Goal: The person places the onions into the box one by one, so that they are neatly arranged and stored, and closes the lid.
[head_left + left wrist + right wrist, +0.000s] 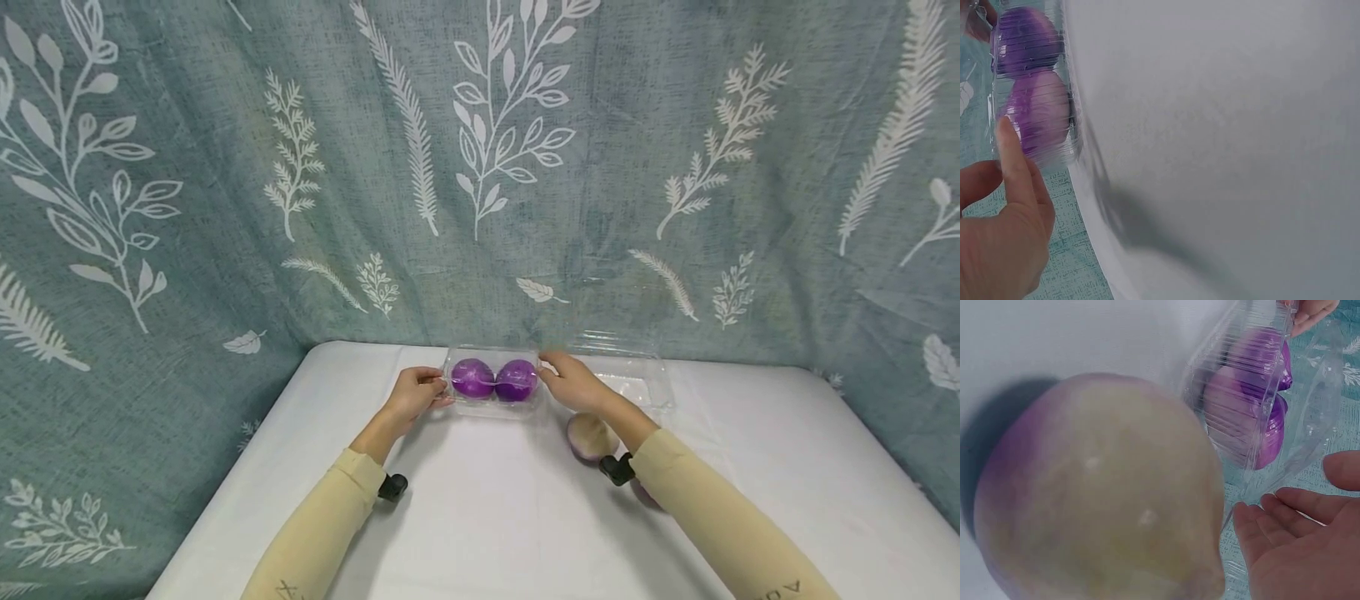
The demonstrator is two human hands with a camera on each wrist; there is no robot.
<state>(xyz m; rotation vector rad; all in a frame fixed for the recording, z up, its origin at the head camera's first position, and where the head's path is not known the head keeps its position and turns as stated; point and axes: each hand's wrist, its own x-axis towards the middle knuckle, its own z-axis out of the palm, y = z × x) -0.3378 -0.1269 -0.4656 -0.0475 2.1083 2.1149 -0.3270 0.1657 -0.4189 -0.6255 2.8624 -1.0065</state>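
Note:
A clear plastic clamshell box [491, 410] at the far side of the table holds two round purple vegetables [472, 379], side by side. My left hand [417, 393] pinches the box's left end; in the left wrist view its index finger lies along the plastic, with the thumb at the corner. At the opposite end is my right hand [573, 382], its fingertips at the box's edge. The right wrist view shows this hand [1300, 544] with fingers nearly straight and thumb apart, beside the clear lid [1319, 419].
Another clear plastic box [660, 383] stands open at the back right. A pale, purple-tinged round vegetable [591, 437] lies on the white table [465, 508] below my right forearm. One more purple piece [647, 495] is partly hidden by the sleeve. A patterned curtain [420, 283] hangs behind.

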